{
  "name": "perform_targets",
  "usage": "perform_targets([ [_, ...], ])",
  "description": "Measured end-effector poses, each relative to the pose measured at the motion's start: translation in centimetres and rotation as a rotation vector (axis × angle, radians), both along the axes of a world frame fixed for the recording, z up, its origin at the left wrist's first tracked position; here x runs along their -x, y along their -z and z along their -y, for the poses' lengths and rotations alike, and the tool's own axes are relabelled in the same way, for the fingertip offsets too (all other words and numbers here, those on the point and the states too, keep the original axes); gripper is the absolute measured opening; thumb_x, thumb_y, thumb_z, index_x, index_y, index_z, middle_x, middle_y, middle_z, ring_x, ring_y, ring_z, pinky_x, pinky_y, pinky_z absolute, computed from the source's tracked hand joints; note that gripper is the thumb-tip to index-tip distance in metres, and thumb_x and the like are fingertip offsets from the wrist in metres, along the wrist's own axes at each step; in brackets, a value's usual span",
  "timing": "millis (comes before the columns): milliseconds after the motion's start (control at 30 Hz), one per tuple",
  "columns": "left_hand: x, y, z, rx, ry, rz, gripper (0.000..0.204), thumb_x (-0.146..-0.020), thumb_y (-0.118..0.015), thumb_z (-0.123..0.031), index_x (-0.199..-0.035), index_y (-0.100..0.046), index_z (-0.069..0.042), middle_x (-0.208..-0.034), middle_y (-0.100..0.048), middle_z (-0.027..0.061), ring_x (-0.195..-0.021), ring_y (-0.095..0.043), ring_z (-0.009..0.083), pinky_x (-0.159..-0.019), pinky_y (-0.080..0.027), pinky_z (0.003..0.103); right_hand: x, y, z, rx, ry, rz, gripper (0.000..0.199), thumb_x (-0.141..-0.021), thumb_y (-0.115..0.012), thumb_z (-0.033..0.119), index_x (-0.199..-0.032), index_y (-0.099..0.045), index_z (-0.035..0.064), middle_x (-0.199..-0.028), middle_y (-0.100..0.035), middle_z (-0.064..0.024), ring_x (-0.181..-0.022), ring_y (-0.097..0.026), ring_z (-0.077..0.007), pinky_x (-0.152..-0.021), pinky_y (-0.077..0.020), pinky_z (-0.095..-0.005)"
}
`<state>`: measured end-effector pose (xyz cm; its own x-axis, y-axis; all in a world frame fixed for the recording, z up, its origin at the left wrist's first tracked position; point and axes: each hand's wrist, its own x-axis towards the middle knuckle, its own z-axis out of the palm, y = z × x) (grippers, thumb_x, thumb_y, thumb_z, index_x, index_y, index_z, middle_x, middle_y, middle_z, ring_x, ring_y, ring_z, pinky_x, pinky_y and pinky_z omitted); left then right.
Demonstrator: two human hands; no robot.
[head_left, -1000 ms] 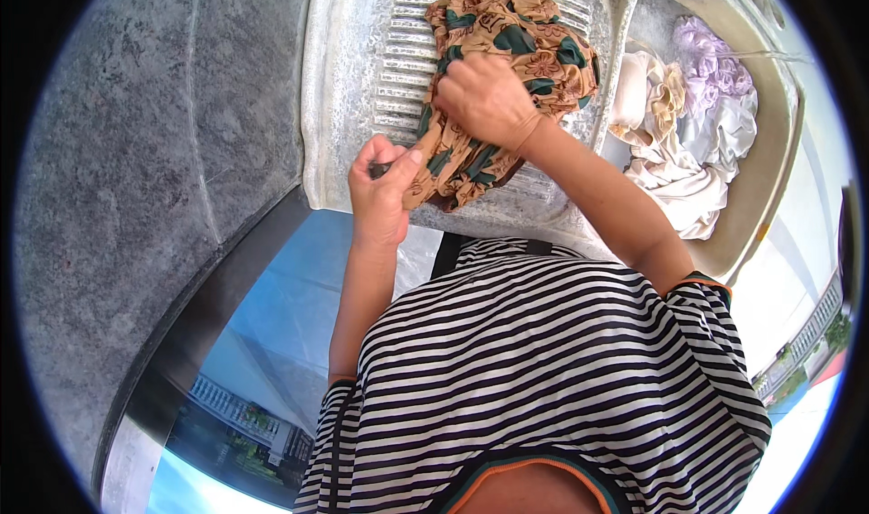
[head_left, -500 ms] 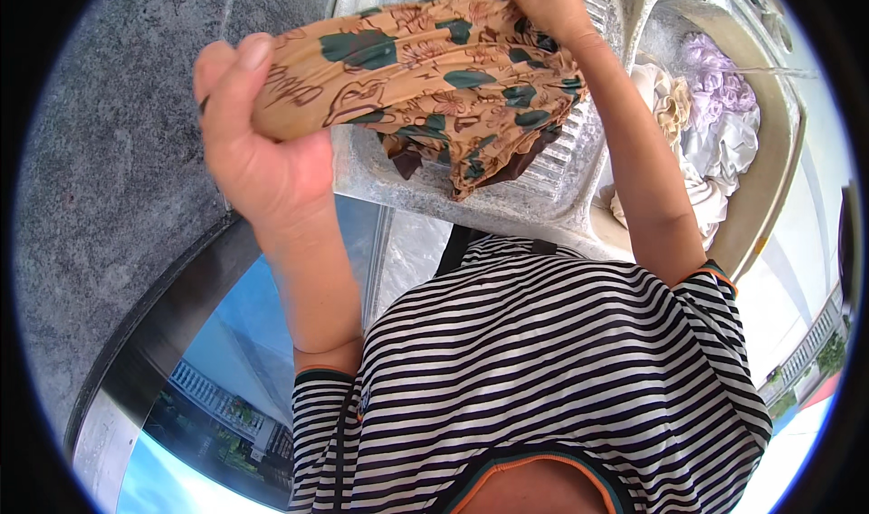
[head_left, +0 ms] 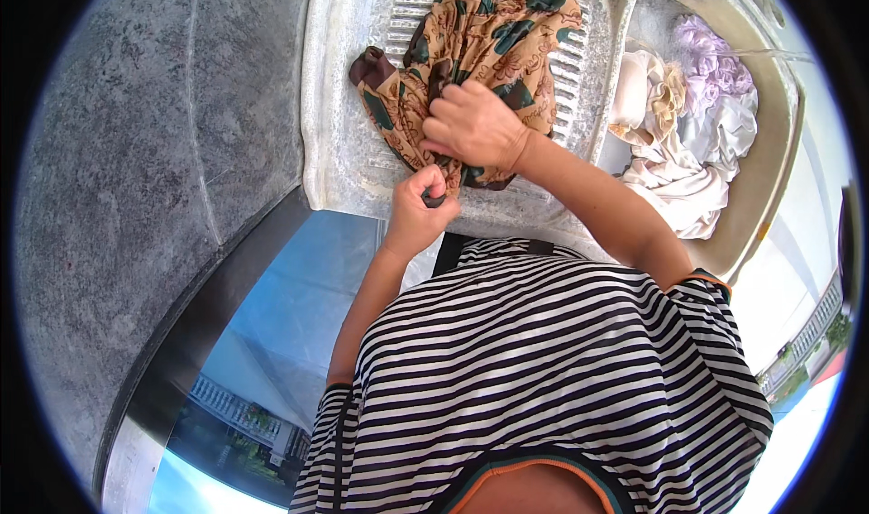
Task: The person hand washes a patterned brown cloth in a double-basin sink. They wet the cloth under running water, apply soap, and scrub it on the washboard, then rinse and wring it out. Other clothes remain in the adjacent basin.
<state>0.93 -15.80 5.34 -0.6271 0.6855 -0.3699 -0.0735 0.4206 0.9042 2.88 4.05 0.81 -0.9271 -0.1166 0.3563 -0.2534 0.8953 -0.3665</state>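
A tan patterned garment [head_left: 520, 57], printed with dark green patches and brown line drawings, lies bunched on the ridged washboard [head_left: 579, 79] of a laundry sink. Its near end is gathered in my left hand [head_left: 421, 211], a fist by the board's front edge with a dark bit of cloth showing in its curl. Just beyond and to the right, my right hand [head_left: 477, 126] presses on the garment with bent fingers closed around a fold. Those fingertips are partly hidden. A brown edge of the garment sticks out to the left.
To the right is the sink basin [head_left: 769, 165], holding a lilac ruffled cloth [head_left: 715, 70] and pale white clothes [head_left: 683, 188]. A thin stream of water crosses above it. A grey stone counter [head_left: 118, 152] runs along the left, above a reflective panel [head_left: 272, 333].
The garment, stretched up between my hands before, now lies on the washboard. My left hand has come down and to the right; my right hand has moved nearer and left, beside it.
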Motion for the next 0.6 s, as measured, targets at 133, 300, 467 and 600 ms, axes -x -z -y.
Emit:
perform_targets([
  [133, 1.1, -0.7, 0.3, -0.004, -0.013, 0.064, 0.026, -0.074, -0.064, 0.002, -0.073, -0.04, -0.006, -0.067, -0.039, -0.0008, -0.065, -0.037, 0.0072, -0.056, -0.035, 0.025, 4.5, 2.3, -14.5, -0.318, 0.368, -0.012, 0.033, -0.096, -0.06, 0.046, -0.085, -0.056, 0.0145, -0.077, -0.059, -0.0073, -0.072, -0.059, -0.0195, -0.066, -0.0473, -0.036],
  [300, -0.7, -0.2, -1.5, 0.047, -0.133, 0.019, 0.022, -0.08, -0.073, -0.001, -0.089, -0.053, -0.006, -0.071, -0.048, -0.0046, -0.067, -0.043, 0.0045, -0.062, -0.038, 0.022, 6.0, 0.8, -15.4, -0.114, 0.753, 0.407, 0.039, -0.099, -0.056, 0.048, -0.082, -0.057, 0.0134, -0.077, -0.065, -0.0048, -0.061, -0.062, -0.0188, -0.05, -0.0479, -0.0357],
  [467, -1.7, -0.4, -1.9, 0.086, 0.252, -0.506, 0.016, -0.076, -0.079, -0.012, -0.082, -0.064, -0.01, -0.075, -0.064, 0.0042, -0.063, -0.063, 0.0236, -0.058, -0.05, 0.037, 2.4, 0.1, 2.0, 0.047, -0.055, -0.069, 0.042, -0.089, -0.066, 0.05, -0.073, -0.052, 0.0144, -0.068, -0.052, -0.0017, -0.064, -0.054, -0.0203, -0.058, -0.0437, -0.0331],
  [600, -0.6, 0.2, -1.2, 0.074, 0.301, -0.556, 0.018, -0.078, -0.08, -0.017, -0.089, -0.067, -0.012, -0.078, -0.065, 0.0037, -0.065, -0.064, 0.0224, -0.06, -0.052, 0.036, 8.6, 2.1, -9.7, -0.236, 0.162, -0.175, 0.035, -0.095, -0.062, 0.044, -0.081, -0.055, 0.013, -0.07, -0.055, -0.0044, -0.064, -0.06, -0.0179, -0.055, -0.05, -0.0373],
])
